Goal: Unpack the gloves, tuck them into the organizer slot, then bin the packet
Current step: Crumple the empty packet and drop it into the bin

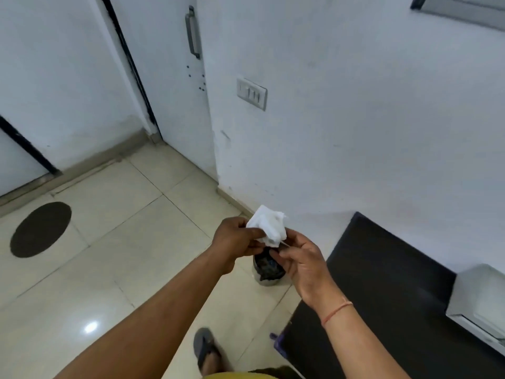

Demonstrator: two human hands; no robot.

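A crumpled white packet [269, 225] is held between both hands at mid-frame, above the floor. My left hand [236, 239] pinches its left side. My right hand [300, 263] grips its lower right edge with thumb and fingers. Directly below the hands stands a small bin [269, 270] with a dark liner and dark contents, partly hidden by my right hand. No gloves or organizer show in this view.
A black countertop [382, 296] runs along the right wall, with a grey box [481, 296] on it. A white door with a handle [193, 34] and a switch plate [252, 93] lie ahead. A dark oval mat [41, 229] lies on the tiled floor. My sandalled foot [207, 348] is below.
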